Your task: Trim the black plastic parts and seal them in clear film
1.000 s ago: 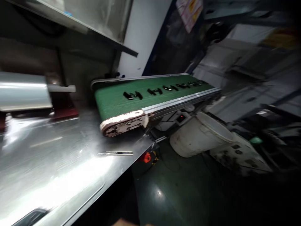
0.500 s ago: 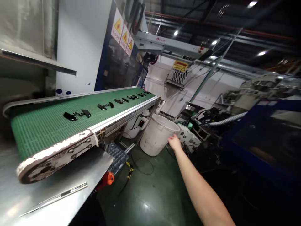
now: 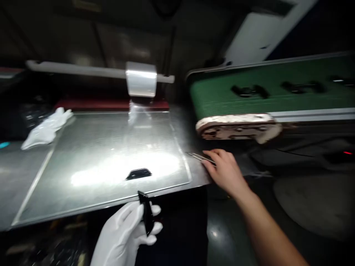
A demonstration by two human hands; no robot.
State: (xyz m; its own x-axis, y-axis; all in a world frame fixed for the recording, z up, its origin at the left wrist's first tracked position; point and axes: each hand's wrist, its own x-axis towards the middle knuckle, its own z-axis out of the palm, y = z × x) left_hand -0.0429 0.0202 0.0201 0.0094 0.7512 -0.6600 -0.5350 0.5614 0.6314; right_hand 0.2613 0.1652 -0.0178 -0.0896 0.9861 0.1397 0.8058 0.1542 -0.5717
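My left hand [image 3: 124,231], in a white glove, is closed on a small black plastic part [image 3: 146,213], held upright in front of the table's near edge. A similar dark piece with slanted ends [image 3: 139,173] lies flat on the sheet-metal tabletop [image 3: 91,136]. My bare right hand [image 3: 226,170] is at the table's right corner, thumb and forefinger apart on either side of a slim metal utility knife [image 3: 197,156]. The knife's rear end is hidden by the fingers. Motion blur softens the details.
A green conveyor belt [image 3: 213,94] carries several black moulded parts [image 3: 249,91] at the right. White gloves [image 3: 47,129] lie on the table's left side. Behind the table, a roll of clear film [image 3: 141,79] hangs on a white bar [image 3: 83,70]. A pale round bin [image 3: 305,207] is lower right.
The view has swung left and down from the conveyor to the table. My right hand has moved from the bin's rim to the knife. My left hand with the black part has come into view.
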